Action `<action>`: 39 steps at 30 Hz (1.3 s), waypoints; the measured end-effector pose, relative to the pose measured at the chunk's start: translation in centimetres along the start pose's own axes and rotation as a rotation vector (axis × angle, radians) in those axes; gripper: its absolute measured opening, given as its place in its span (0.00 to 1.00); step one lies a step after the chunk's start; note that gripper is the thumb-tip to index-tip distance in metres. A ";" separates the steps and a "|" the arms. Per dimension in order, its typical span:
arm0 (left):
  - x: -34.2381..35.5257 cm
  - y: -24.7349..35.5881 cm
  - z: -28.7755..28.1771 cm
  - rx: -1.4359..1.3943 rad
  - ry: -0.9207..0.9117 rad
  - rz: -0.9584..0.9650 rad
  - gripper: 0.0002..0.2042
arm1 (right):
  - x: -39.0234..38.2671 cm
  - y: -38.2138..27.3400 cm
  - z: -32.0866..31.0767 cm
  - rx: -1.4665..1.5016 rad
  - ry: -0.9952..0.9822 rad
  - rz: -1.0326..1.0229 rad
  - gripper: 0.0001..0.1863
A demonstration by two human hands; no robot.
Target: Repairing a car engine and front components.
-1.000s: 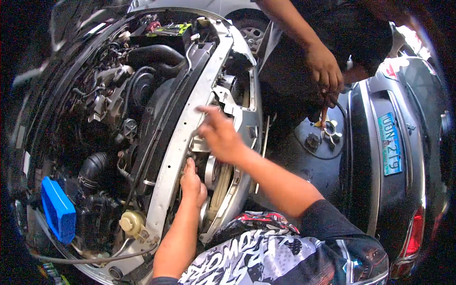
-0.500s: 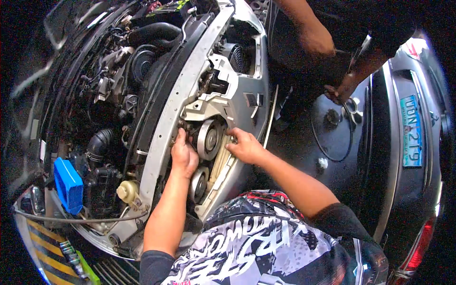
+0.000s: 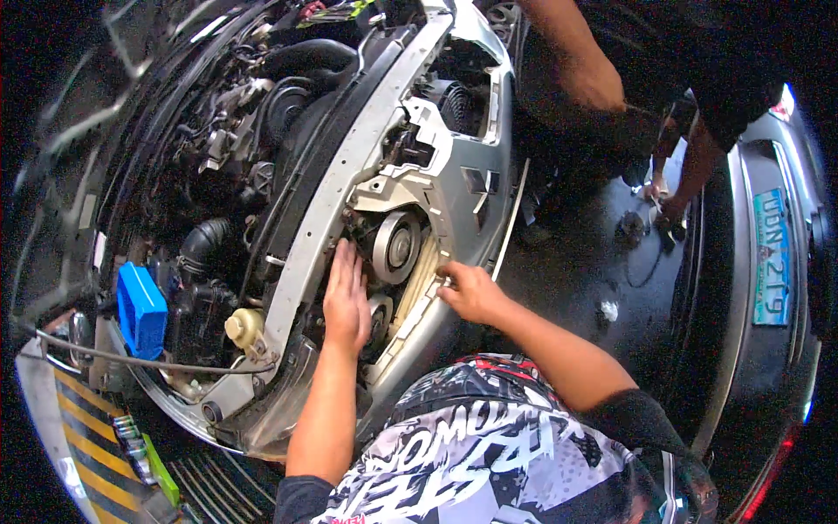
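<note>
In front of me is a car's open front end. My left hand (image 3: 347, 301) reaches in beside the pale radiator crossmember (image 3: 325, 205), its fingers stretched out and pressed side by side, next to a round silver disc (image 3: 395, 249) that looks like a car horn. A second round disc (image 3: 380, 316) sits lower, partly behind this hand. My right hand (image 3: 473, 293) is at the bumper's cream inner edge (image 3: 421, 288), with thumb and fingers curled together. Whatever is between those fingertips, if anything, cannot be made out.
A blue rectangular box-like part (image 3: 142, 310) and a cream-capped reservoir (image 3: 244, 327) sit by the engine bay. Across the grey bumper (image 3: 476, 196), a co-worker's hands (image 3: 668, 205) are over the dark floor. Another dark car (image 3: 759, 349) stands at right.
My left hand's fingers have straightened beside the upper disc. My right hand has drawn a little away from that disc along the bumper edge. The co-worker's hands have come together.
</note>
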State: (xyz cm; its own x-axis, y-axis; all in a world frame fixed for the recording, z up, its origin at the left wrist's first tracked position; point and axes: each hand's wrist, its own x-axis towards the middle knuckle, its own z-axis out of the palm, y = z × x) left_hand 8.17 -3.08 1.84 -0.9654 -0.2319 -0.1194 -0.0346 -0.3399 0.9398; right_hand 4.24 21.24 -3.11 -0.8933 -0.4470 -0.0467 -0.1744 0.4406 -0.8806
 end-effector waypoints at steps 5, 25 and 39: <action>-7.5 0.7 -0.3 -0.132 0.139 -0.127 0.27 | -3.1 2.0 -0.9 -0.078 -0.008 -0.026 0.22; -4.5 -1.2 -0.4 -0.081 0.238 -0.177 0.28 | -4.6 1.3 -1.8 -0.189 -0.169 0.164 0.21; -6.6 3.5 1.4 1.083 -0.079 -0.037 0.30 | 1.1 -2.0 -2.1 -0.168 -0.294 0.193 0.21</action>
State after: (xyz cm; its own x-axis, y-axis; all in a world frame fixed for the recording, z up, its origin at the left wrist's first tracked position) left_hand 14.09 -1.43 6.41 -0.9717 -0.1656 -0.1686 -0.2361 0.6483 0.7239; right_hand 2.76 21.47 -0.43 -0.7637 -0.5366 -0.3590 -0.1018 0.6492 -0.7538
